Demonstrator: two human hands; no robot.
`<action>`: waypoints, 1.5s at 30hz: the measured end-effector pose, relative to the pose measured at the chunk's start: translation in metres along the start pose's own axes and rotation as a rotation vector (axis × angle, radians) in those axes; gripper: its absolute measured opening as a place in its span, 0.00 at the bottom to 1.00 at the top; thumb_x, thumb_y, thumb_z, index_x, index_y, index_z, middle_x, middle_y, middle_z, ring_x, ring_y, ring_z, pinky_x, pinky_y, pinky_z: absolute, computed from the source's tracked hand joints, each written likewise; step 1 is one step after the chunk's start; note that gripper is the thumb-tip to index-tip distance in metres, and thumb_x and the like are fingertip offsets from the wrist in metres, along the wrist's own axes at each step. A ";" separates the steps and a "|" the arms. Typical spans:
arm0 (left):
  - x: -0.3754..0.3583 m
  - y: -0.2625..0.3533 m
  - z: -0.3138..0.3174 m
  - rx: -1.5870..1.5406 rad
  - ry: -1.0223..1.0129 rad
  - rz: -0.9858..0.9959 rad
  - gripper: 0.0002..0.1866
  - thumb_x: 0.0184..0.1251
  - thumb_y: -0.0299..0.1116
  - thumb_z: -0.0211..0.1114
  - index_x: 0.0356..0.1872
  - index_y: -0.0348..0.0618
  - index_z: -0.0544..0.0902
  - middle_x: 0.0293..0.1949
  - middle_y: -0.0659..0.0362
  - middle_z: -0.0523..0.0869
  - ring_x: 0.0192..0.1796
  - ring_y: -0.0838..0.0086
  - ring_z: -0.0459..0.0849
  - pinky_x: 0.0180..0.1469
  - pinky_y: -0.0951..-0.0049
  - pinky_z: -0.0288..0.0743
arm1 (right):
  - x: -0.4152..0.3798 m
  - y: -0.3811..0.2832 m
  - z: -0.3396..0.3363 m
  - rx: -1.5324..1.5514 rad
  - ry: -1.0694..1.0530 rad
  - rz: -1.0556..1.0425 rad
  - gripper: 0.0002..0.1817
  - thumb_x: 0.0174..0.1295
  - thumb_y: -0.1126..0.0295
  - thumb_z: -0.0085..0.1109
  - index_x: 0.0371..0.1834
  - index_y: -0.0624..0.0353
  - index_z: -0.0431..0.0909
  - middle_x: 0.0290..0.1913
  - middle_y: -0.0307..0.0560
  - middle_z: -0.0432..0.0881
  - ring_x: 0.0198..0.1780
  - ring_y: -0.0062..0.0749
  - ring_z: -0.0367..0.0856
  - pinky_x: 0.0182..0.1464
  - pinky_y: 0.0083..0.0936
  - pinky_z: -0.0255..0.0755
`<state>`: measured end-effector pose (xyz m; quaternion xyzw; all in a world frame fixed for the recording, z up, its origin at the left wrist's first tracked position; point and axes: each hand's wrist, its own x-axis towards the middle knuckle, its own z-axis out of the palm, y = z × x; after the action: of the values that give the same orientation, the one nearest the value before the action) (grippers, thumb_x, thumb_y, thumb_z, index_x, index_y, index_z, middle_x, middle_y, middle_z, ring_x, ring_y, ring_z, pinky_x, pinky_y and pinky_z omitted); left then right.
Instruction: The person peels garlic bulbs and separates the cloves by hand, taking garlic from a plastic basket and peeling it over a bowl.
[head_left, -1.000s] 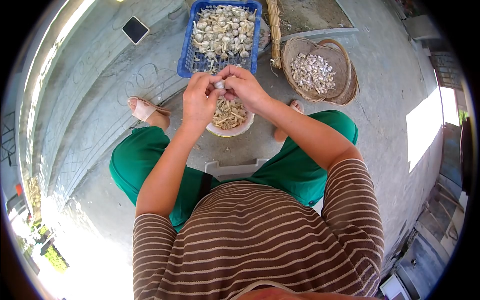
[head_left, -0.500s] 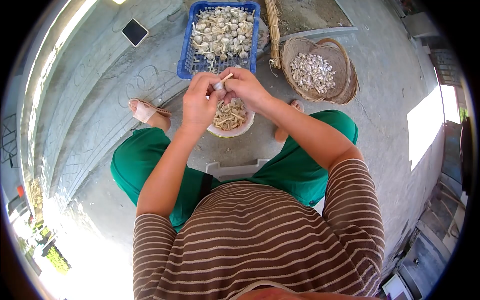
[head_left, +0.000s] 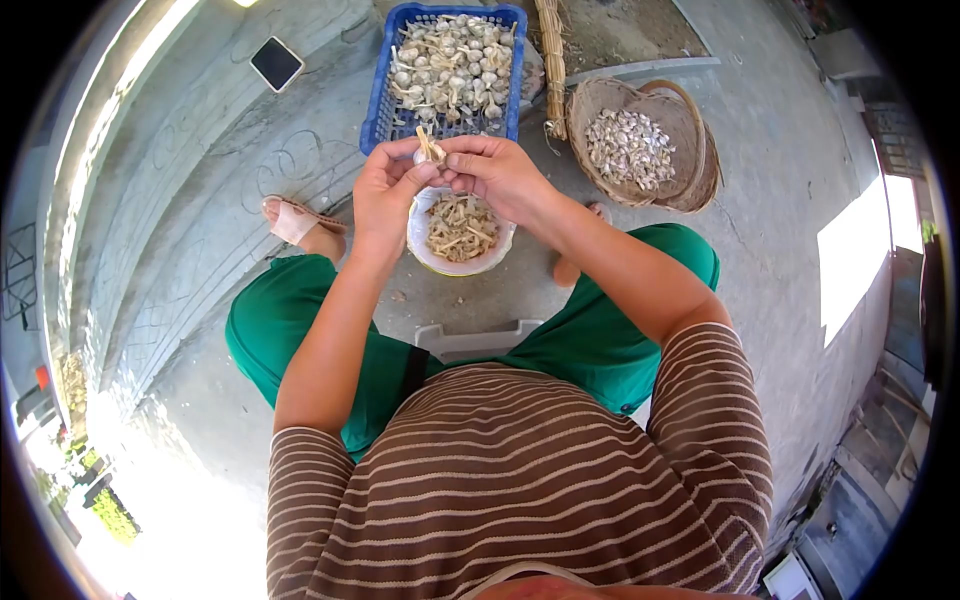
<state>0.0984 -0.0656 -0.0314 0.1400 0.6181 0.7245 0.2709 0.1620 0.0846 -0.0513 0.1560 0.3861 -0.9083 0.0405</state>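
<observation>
Between my two hands is a garlic bulb (head_left: 430, 152), its dry stem pointing up and away from me. My left hand (head_left: 388, 190) grips it from the left with thumb and fingers. From the right, my right hand (head_left: 500, 178) pinches it, thumb against the bulb. Fingers cover part of it. Just below them on the floor stands a white bowl (head_left: 418, 238) holding dry stems and skins (head_left: 462, 230). Past my hands is a blue plastic crate (head_left: 372, 115) with many whole garlic bulbs (head_left: 455, 65).
At the right stands a wicker basket (head_left: 690, 150) with loose garlic cloves (head_left: 630, 148). A straw bundle (head_left: 552, 65) lies between crate and basket. A dark-screened phone or tablet (head_left: 277, 64) rests at upper left. My feet flank the bowl.
The garlic bulb has turned so its stem now points upward and away. My hands have shifted slightly apart, uncovering more of the bowl. The view has moved slightly.
</observation>
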 end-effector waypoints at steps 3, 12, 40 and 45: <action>0.001 0.000 0.000 -0.096 0.006 -0.023 0.14 0.59 0.18 0.62 0.47 0.36 0.74 0.42 0.56 0.82 0.41 0.74 0.81 0.46 0.75 0.77 | 0.000 0.000 0.000 -0.018 -0.002 -0.025 0.10 0.62 0.75 0.54 0.45 0.66 0.76 0.33 0.42 0.80 0.29 0.20 0.76 0.32 0.15 0.72; -0.001 -0.002 0.001 0.401 -0.055 0.297 0.18 0.52 0.15 0.64 0.47 0.38 0.79 0.41 0.58 0.79 0.37 0.77 0.82 0.38 0.79 0.77 | 0.000 -0.017 0.001 -0.179 -0.044 0.111 0.10 0.54 0.72 0.59 0.38 0.66 0.75 0.29 0.42 0.76 0.26 0.19 0.74 0.20 0.12 0.60; -0.002 -0.001 0.008 0.669 -0.053 0.424 0.16 0.48 0.16 0.66 0.41 0.39 0.83 0.40 0.58 0.78 0.35 0.75 0.83 0.36 0.77 0.79 | -0.004 0.002 -0.003 0.019 -0.020 0.055 0.13 0.53 0.82 0.47 0.42 0.67 0.74 0.34 0.46 0.78 0.31 0.22 0.75 0.30 0.19 0.67; 0.000 -0.001 0.009 0.477 -0.022 0.323 0.14 0.50 0.16 0.66 0.40 0.38 0.83 0.41 0.58 0.78 0.36 0.75 0.83 0.38 0.76 0.79 | -0.007 -0.003 0.002 0.072 -0.014 0.053 0.11 0.53 0.81 0.48 0.40 0.67 0.76 0.32 0.45 0.79 0.28 0.21 0.73 0.28 0.18 0.65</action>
<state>0.1032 -0.0586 -0.0305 0.3045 0.7379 0.5906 0.1182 0.1671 0.0849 -0.0458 0.1611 0.3484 -0.9213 0.0617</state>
